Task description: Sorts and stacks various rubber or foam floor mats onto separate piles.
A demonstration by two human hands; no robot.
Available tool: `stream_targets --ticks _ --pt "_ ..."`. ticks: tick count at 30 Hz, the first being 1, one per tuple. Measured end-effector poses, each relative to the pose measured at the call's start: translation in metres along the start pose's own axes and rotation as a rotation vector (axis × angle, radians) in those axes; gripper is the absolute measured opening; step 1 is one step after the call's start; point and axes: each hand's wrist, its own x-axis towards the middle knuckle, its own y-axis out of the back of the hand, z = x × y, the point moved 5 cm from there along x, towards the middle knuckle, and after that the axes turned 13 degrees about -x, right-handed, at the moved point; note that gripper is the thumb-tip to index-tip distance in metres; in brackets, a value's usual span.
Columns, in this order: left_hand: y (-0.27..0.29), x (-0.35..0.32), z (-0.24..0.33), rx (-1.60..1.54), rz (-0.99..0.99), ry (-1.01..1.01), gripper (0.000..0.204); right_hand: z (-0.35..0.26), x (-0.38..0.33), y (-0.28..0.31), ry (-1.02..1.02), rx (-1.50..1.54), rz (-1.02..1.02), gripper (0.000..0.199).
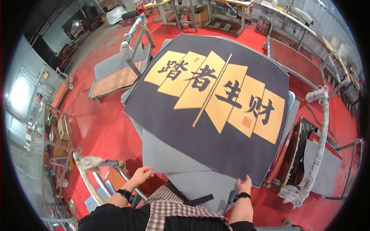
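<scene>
A large dark mat (165,111) with yellow fan-like panels and black brush characters lies across a stack in front of me, tilted in view. Grey mats or sheets (173,156) stick out from under it on the near side. My right hand (244,185) is at the dark mat's near right corner, thumb on top and the other fingers partly hidden, closed on the edge. Beside the grey layer's near left edge is my left hand (142,175), its fingers curled and pressed together; whether they pinch anything does not show. Both wrists wear black bands.
Metal cart frames with wrapped bars stand at the left (92,163) and right (322,131). A low cart (117,82) carries grey and brown sheets at the far left. More sheets (322,167) lean at the right. Work tables (289,15) line the back of the red floor (111,127).
</scene>
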Motion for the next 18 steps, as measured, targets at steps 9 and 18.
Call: stream_targets --ticks 9,18 --pt "0.096 0.121 0.112 -0.064 0.031 -0.01 0.033 -0.112 -0.122 -0.01 0.728 -0.149 0.218 0.039" --pt "0.108 0.188 0.09 -0.145 -0.126 0.021 0.036 -0.038 -0.499 -0.44 1.708 -0.827 -0.336 0.023"
